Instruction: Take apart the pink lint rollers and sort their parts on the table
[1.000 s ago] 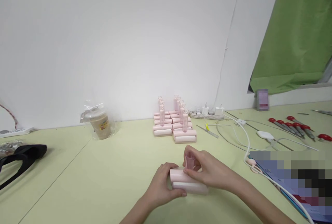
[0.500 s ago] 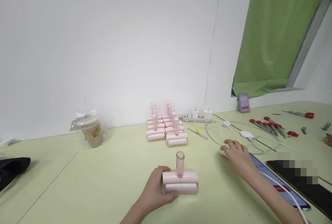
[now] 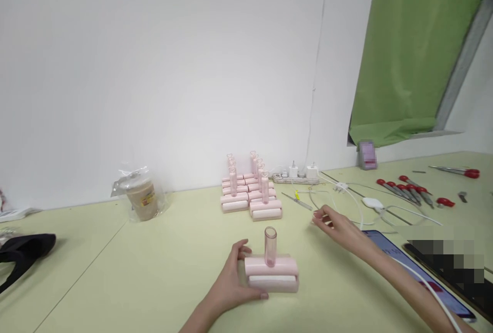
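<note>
- Left hand (image 3: 233,281): spread, thumb before and fingers behind the left end of the pink roller (image 3: 271,274).
- Right hand (image 3: 337,226): fingers curled above the desk (image 3: 154,271); cannot tell whether they pinch anything.
- Roller sits on the desk, tube (image 3: 270,246) upright.

Left: open tabletop (image 3: 154,271) between my left hand (image 3: 233,281) and the bagged cup (image 3: 142,200).
Ahead: bare strip between the near pink roller (image 3: 271,267) and the roller rows (image 3: 265,205) by the wall (image 3: 173,76).
Right: beyond my right hand (image 3: 334,224), white cables (image 3: 361,215) and a phone (image 3: 385,247) obstruct low passage.
</note>
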Demonstrator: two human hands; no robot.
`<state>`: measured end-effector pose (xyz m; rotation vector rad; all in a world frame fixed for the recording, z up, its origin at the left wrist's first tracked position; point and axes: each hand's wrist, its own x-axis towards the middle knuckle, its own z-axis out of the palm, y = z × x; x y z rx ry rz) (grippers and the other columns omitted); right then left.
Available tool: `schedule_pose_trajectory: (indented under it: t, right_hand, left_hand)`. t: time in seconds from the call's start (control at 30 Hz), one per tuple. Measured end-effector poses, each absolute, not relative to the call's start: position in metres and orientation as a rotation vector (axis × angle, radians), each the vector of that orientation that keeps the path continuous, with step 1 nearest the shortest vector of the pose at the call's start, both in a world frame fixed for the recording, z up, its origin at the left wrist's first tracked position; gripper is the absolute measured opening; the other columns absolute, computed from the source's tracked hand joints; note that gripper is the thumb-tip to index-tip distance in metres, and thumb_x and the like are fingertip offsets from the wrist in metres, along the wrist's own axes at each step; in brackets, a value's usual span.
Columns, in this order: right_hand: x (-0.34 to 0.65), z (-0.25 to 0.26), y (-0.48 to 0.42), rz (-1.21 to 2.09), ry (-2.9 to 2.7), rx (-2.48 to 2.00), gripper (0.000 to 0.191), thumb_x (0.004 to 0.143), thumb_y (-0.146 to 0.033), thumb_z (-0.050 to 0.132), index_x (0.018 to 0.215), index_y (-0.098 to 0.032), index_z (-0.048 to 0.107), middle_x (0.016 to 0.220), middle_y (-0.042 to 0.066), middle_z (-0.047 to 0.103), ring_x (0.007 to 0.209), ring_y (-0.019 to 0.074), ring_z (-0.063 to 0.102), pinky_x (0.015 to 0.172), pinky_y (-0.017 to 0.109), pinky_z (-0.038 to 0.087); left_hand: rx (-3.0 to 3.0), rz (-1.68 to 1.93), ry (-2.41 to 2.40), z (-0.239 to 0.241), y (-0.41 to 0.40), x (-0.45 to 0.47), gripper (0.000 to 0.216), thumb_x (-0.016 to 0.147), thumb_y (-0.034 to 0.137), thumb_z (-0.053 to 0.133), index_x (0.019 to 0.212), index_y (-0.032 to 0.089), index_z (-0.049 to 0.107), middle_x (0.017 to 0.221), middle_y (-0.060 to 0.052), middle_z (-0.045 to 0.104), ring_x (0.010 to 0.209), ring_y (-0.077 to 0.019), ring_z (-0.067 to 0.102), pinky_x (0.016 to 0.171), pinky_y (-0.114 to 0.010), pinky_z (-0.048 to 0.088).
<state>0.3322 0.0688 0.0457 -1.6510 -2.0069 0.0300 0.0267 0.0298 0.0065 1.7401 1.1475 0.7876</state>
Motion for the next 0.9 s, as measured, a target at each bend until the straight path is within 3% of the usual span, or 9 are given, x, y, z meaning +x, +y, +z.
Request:
schedule_pose_trajectory:
  t: [0.1, 0.13, 0.27, 0.43, 0.57, 0.67, 0.73, 0.8, 0.9]
  right_hand:
    - [0.294, 0.072, 0.064, 0.365, -1.887, -1.398, 0.040, 0.089, -0.042, 0.025, 0.118, -0.017, 0.037, 0.082, 0.005, 0.063, 0.075, 0.0153, 0.062, 0.065, 0.028, 0.051]
    - [0.282, 0.082, 0.062, 0.609, -1.770, -1.227, 0.044, 0.087, -0.045, 0.032, 0.121, -0.018, 0.035, 0.086, 0.005, 0.063, 0.080, 0.0169, 0.062, 0.070, 0.031, 0.051]
    - [0.249, 0.111, 0.053, 1.054, -1.540, -0.884, 0.034, 0.076, -0.046, 0.056, 0.098, -0.020, 0.057, 0.094, 0.006, 0.065, 0.090, 0.0205, 0.059, 0.081, 0.034, 0.045]
    - [0.228, 0.097, 0.043, 1.186, -1.378, -0.743, 0.027, 0.071, -0.040, 0.064, 0.085, -0.020, 0.051, 0.091, 0.006, 0.067, 0.083, 0.0214, 0.062, 0.071, 0.033, 0.048]
    - [0.216, 0.084, 0.034, 1.182, -1.380, -0.733, 0.029, 0.076, -0.041, 0.058, 0.095, -0.023, 0.046, 0.097, 0.007, 0.066, 0.085, 0.0217, 0.063, 0.071, 0.034, 0.049]
    - [0.213, 0.080, 0.031, 1.088, -1.517, -0.759, 0.029, 0.078, -0.040, 0.055, 0.100, -0.023, 0.049, 0.105, 0.008, 0.062, 0.093, 0.0213, 0.059, 0.075, 0.032, 0.049]
    - [0.215, 0.080, 0.031, 1.080, -1.624, -0.774, 0.025, 0.080, -0.040, 0.052, 0.095, -0.021, 0.052, 0.111, 0.008, 0.059, 0.073, 0.0176, 0.064, 0.064, 0.030, 0.051]
    - [0.217, 0.083, 0.030, 1.095, -1.696, -0.786, 0.025, 0.082, -0.041, 0.049, 0.093, -0.020, 0.053, 0.112, 0.008, 0.057, 0.053, 0.0116, 0.060, 0.053, 0.028, 0.051]
    - [0.221, 0.091, 0.029, 1.103, -1.774, -0.796, 0.027, 0.083, -0.042, 0.046, 0.098, -0.020, 0.054, 0.099, 0.006, 0.060, 0.051, 0.0114, 0.060, 0.052, 0.026, 0.051]
  left_hand:
    - [1.776, 0.974, 1.109, 0.025, 0.030, 0.026, 0.070, 0.064, 0.023, 0.063, 0.124, 0.023, 0.026, 0.126, -0.009, 0.036, 0.116, -0.0223, 0.034, 0.098, -0.037, 0.027]
    - [1.814, 1.023, 1.081, 0.034, 0.030, 0.028, 0.062, 0.069, 0.024, 0.059, 0.123, 0.024, 0.028, 0.126, -0.008, 0.037, 0.117, -0.0217, 0.033, 0.099, -0.038, 0.025]
    - [1.845, 1.021, 0.839, 0.072, 0.039, 0.049, 0.047, 0.072, 0.030, 0.059, 0.114, 0.022, 0.038, 0.110, -0.007, 0.050, 0.110, -0.0215, 0.041, 0.095, -0.039, 0.027]
    - [1.505, 0.914, 0.465, 0.074, 0.055, 0.082, 0.043, 0.069, 0.036, 0.063, 0.101, 0.017, 0.042, 0.071, -0.001, 0.057, 0.075, -0.0169, 0.056, 0.073, -0.032, 0.040]
    - [1.299, 0.943, 0.373, 0.051, 0.058, 0.093, 0.054, 0.068, 0.042, 0.063, 0.109, 0.019, 0.037, 0.046, 0.011, 0.041, 0.039, -0.0058, 0.038, 0.048, -0.021, 0.036]
    - [1.297, 0.966, 0.374, 0.040, 0.057, 0.093, 0.045, 0.059, 0.051, 0.066, 0.080, 0.015, 0.048, 0.045, 0.009, 0.038, 0.040, -0.0044, 0.033, 0.042, -0.018, 0.028]
    - [1.305, 0.962, 0.378, 0.038, 0.056, 0.092, 0.049, 0.055, 0.060, 0.064, 0.062, 0.015, 0.046, 0.045, 0.006, 0.038, 0.041, -0.0049, 0.035, 0.042, -0.019, 0.028]
    - [1.307, 0.969, 0.392, 0.039, 0.056, 0.092, 0.057, 0.049, 0.070, 0.060, 0.055, 0.015, 0.044, 0.045, 0.005, 0.039, 0.041, -0.0058, 0.037, 0.042, -0.020, 0.028]
    - [1.290, 1.003, 0.404, 0.041, 0.055, 0.095, 0.067, 0.047, 0.083, 0.043, 0.054, 0.016, 0.046, 0.043, 0.005, 0.038, 0.038, -0.0061, 0.035, 0.040, -0.021, 0.028]
